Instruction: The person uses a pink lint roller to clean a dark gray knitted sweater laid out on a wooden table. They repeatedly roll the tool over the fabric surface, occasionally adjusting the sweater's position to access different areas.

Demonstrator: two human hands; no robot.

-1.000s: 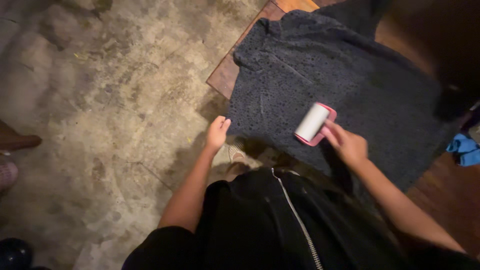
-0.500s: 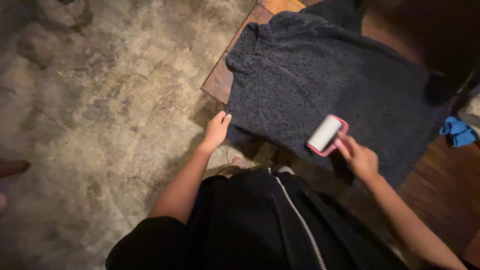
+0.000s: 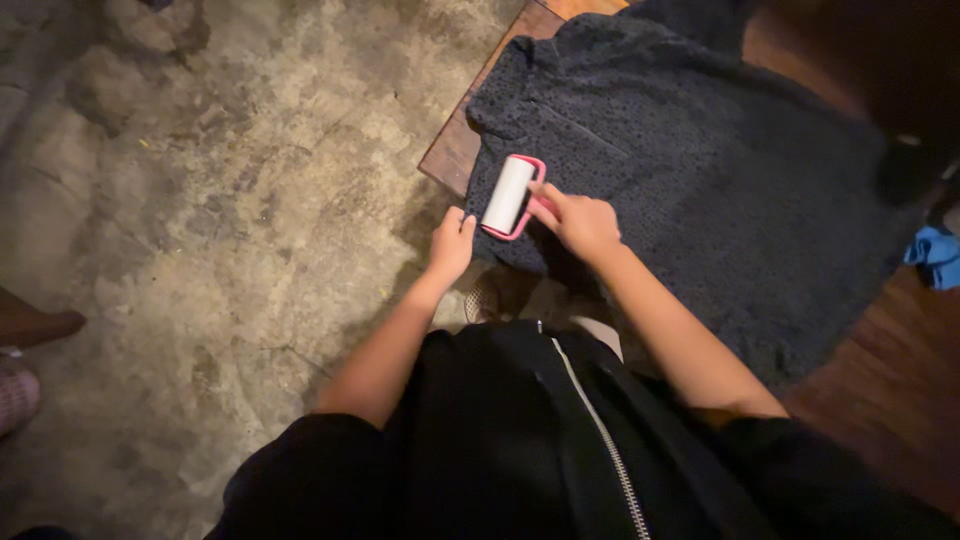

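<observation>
- The person's right hand (image 3: 578, 222), just right of the frame's centre, is wrapped around the handle of a pink-framed lint roller with a white sticky drum (image 3: 509, 196); the fingers are curled tight on the handle, which the hand mostly hides.
- The roller's drum lies on the near left corner of a dark blue-grey spotted garment (image 3: 700, 170) that is spread flat across the upper right of the frame.
- The left hand (image 3: 452, 245) sits just left of the roller at the garment's lower left edge, fingers bent and close together, pressing or pinching the hem; whether it actually grips the cloth I cannot tell.
- The garment lies on a brown wooden tabletop (image 3: 452, 152), whose bare corner shows at upper centre, with more wood at the lower right.
- From where I stand, the rolling looks to be well in hand, with the drum at the cloth's left margin; which parts are already cleaned cannot be judged, as no lint shows in this dim light.
- A rough concrete floor (image 3: 200, 200) fills the left half of the frame.
- A bright blue cloth (image 3: 938, 258) peeks in at the right edge.
- A black zipped top (image 3: 560, 440) covers the person's body at the bottom.
</observation>
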